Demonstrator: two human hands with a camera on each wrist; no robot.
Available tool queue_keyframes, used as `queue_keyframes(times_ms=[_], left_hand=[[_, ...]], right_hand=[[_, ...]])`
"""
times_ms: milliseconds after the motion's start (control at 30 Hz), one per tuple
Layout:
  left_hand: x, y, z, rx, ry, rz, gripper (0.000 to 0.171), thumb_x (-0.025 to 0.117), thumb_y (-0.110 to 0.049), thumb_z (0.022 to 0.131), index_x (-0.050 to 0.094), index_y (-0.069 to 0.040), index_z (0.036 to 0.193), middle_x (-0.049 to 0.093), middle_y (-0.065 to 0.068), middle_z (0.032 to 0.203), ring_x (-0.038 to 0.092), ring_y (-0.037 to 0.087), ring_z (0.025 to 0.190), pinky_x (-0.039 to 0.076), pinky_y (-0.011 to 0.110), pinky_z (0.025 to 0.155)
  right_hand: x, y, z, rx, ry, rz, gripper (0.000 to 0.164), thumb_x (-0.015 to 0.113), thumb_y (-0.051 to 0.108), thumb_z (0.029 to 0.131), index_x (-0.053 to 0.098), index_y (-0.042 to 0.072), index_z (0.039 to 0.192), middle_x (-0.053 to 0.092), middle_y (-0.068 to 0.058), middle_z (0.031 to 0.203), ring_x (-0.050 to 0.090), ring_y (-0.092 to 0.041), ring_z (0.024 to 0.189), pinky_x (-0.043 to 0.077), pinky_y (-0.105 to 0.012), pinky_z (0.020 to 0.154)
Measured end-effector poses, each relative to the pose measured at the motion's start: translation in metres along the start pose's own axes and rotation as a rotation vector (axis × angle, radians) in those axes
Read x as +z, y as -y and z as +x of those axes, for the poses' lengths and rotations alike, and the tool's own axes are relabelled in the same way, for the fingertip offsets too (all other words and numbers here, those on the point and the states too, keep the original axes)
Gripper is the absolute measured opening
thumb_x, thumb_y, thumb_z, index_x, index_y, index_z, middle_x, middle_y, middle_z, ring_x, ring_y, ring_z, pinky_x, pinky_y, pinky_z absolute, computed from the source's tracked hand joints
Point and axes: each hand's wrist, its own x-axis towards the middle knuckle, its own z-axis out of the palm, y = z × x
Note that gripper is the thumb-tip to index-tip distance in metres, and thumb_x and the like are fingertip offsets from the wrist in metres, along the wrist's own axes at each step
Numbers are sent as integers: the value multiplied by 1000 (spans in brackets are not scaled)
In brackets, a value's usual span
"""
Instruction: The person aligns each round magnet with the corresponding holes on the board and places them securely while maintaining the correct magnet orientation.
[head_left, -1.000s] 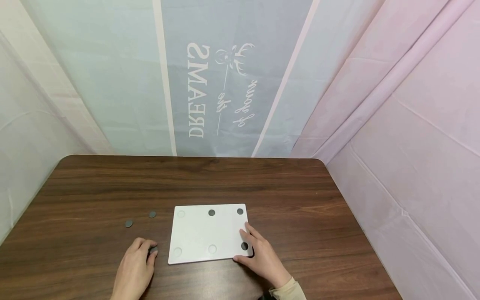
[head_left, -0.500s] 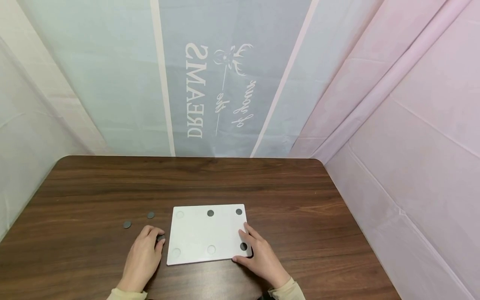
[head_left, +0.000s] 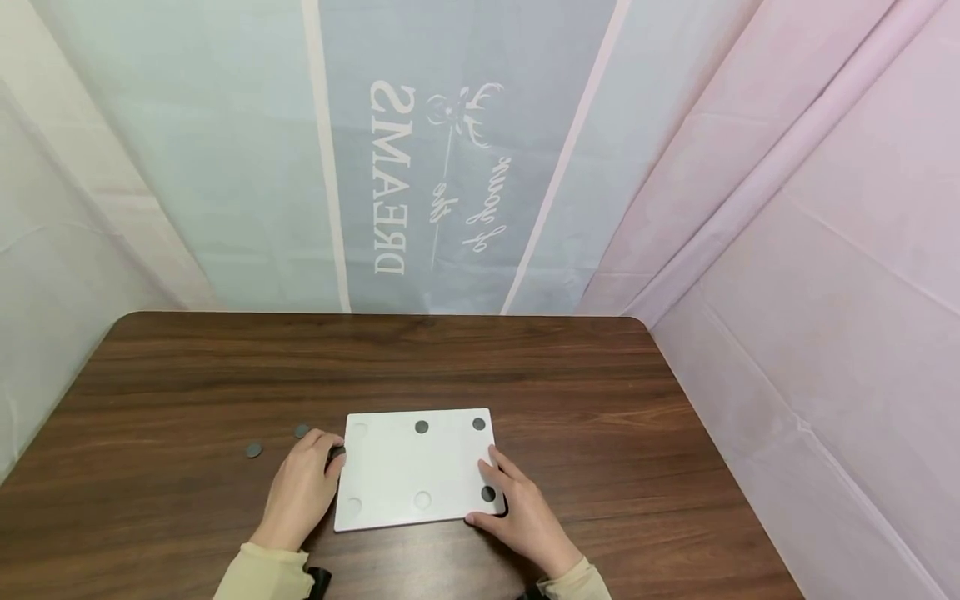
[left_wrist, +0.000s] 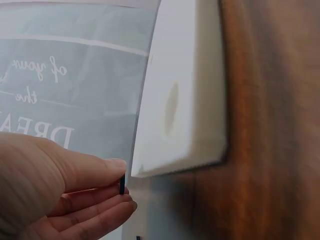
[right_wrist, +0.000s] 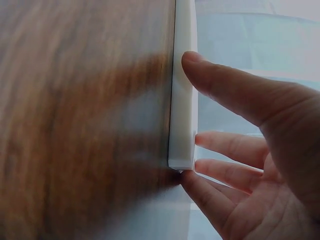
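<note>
On the brown table (head_left: 600,400), two discs (head_left: 254,450) lie left of the white board (head_left: 397,467); the left hand (head_left: 298,492), pinching another disc (left_wrist: 122,185), has come beside its left edge, nearer a bare recess (head_left: 361,432); the right hand (head_left: 528,521) grips its near-right corner.

Held disc (left_wrist: 122,185) partly hidden, board (left_wrist: 172,65) cropped in wrist views, tabletop (right_wrist: 75,125) blurred there

The white board (head_left: 416,467) is looking like smooth plastic, the grey discs (head_left: 255,450) matt. The desk (head_left: 570,400) is showing softly glossy wood grain; the backdrop (head_left: 262,167) is showing creased cloth.
</note>
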Motion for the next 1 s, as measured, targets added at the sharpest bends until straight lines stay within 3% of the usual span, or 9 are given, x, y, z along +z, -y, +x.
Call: queue_keyframes(times_ms=[467, 733, 1000], left_hand=[[22, -13, 10, 25, 3, 10, 15, 65, -5, 84, 67, 1, 97, 63, 10, 90, 60, 19, 71, 48, 28, 55], [29, -17, 14, 36, -30, 20, 15, 67, -5, 83, 68, 0, 96, 64, 10, 91, 63, 24, 78, 52, 36, 60], [34, -22, 16, 25, -22, 2, 14, 67, -5, 82, 69, 0, 95, 63, 9, 89, 62, 23, 80, 53, 36, 65]], right_hand=[[3, -11, -9, -29, -25, -8, 68, 78, 37, 72, 56, 6, 128, 42, -14, 143, 49, -29, 125, 48, -43, 95], [-3, -15, -11, -31, -9, -9, 68, 78, 38, 71, 55, 6, 128, 42, -14, 143, 49, -29, 126, 48, -43, 95], [-10, -20, -11, -46, 7, -2, 68, 77, 38, 72, 55, 6, 128, 42, -14, 143, 49, -29, 126, 48, -43, 95]])
